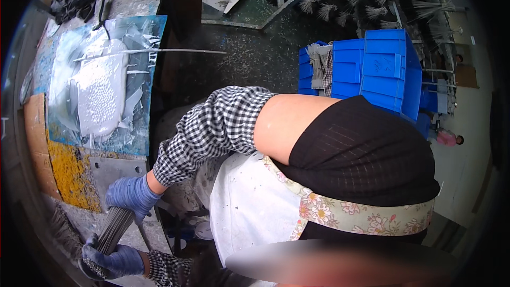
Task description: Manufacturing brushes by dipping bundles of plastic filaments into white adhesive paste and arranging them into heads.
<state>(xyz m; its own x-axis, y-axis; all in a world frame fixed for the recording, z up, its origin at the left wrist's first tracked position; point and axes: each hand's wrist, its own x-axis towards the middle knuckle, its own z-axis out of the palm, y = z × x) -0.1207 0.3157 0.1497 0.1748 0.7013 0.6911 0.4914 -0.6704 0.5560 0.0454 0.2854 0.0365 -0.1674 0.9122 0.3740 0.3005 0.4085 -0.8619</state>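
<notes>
Running along the left of the view is the counter, its top patched with yellow and blue and carrying a broad smear of white paste with a few thin rods lying across it. To the right, well apart, stands a blue crate, and beyond it are rows of wire tufts on the floor. A person in a checked sleeve and a floral apron leans over the counter's near edge.

Both gloved hands are on one bundle of thin grey rods, which slants from the upper right down to the lower left, just off the counter's near corner. The right hand wraps its upper end, fingers closed round it; the left hand clasps the lower end, likewise closed on it.

By my reading the step in hand is gathering and squaring the bundle, both grips firm, well before any contact with the paste. The next move probably calls for keeping the rods tight and even at the ends, so none slip loose, while the bundle is turned or carried toward the paste.
</notes>
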